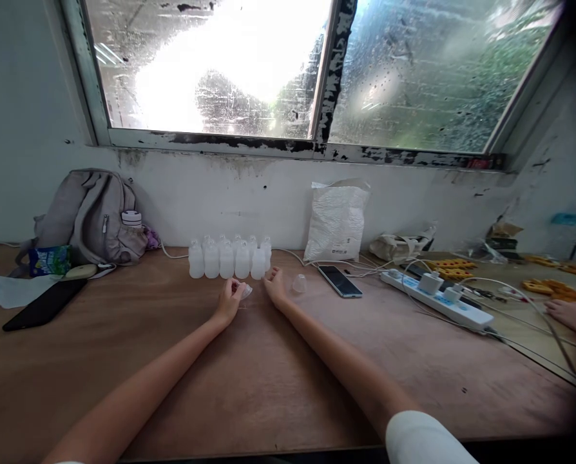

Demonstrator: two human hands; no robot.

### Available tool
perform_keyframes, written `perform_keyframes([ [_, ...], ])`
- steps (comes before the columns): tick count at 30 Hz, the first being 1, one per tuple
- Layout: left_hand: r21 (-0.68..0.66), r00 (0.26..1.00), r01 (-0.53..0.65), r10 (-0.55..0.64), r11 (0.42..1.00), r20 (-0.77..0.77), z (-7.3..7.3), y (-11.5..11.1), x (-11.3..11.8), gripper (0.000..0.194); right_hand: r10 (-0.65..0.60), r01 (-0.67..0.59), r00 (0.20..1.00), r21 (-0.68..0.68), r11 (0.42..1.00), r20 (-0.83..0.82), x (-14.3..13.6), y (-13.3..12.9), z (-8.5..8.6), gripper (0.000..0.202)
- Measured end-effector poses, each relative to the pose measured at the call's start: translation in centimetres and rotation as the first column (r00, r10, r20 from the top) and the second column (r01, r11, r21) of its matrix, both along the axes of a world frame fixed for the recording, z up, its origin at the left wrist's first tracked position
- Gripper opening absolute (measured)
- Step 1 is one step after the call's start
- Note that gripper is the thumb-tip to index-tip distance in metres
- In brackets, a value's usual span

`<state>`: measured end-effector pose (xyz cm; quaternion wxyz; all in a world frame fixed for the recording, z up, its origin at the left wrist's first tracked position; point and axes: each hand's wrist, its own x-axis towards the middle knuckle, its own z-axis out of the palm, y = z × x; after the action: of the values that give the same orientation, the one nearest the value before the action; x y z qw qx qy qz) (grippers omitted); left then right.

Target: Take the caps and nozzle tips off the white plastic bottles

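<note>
Several frosted white bottles (227, 260) stand in rows on the brown table, near the wall. My left hand (229, 301) is just in front of them, its fingers closed on a small clear piece (245, 291). To its right, my right hand (274, 287) is beside the front right bottle, fingers curled; whether it holds anything is too small to tell. A clear dome-shaped cap (299, 283) rests on the table right of my right hand.
A backpack (99, 219), a wipes pack (50, 260) and a black phone (46, 304) lie left. Right are a white bag (337, 222), another phone (340, 281), a power strip (437, 301) with cables, yellow items (553, 289) and another person's hand (571, 313).
</note>
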<state>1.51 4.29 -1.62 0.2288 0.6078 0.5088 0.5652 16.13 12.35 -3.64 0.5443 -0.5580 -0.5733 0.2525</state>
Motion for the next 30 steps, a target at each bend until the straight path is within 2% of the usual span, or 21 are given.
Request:
perform_keyframes([
  [4,-0.028,0.997,-0.073,0.074,0.997,0.032,0.1,-0.1,-0.2,0.023,-0.015,0.016,0.999,-0.039,0.999,0.029,-0.5,1.9,0.1,0.054],
  [10,-0.051,0.991,-0.093,0.098,0.994,0.092,-0.7,0.5,-0.3,0.030,-0.039,0.042,0.996,-0.034,0.999,0.082,-1.2,2.6,-0.2,0.059],
  [14,-0.044,0.987,-0.095,0.099,0.995,0.126,-1.0,0.7,-0.3,0.031,-0.057,0.058,0.991,-0.010,0.998,0.122,-1.7,2.8,0.0,0.050],
  [19,0.005,0.985,-0.086,0.085,0.996,0.153,-0.6,0.4,-0.2,0.026,-0.029,0.022,0.982,0.038,0.999,0.188,-1.7,1.8,0.8,0.035],
  [23,0.074,0.978,-0.090,0.074,0.993,0.193,0.7,0.0,-0.4,0.024,0.095,-0.117,0.955,0.062,0.991,0.279,-0.6,-1.0,1.4,0.027],
  [27,0.192,0.976,-0.041,-0.002,0.981,0.216,3.2,-0.7,-0.5,0.024,0.243,-0.283,0.905,0.067,0.957,0.349,0.5,-4.7,1.6,0.031],
  [30,0.264,0.984,0.043,-0.087,0.963,0.155,5.1,-1.4,-0.4,0.023,0.312,-0.364,0.871,0.072,0.929,0.379,0.5,-7.1,1.4,0.032],
])
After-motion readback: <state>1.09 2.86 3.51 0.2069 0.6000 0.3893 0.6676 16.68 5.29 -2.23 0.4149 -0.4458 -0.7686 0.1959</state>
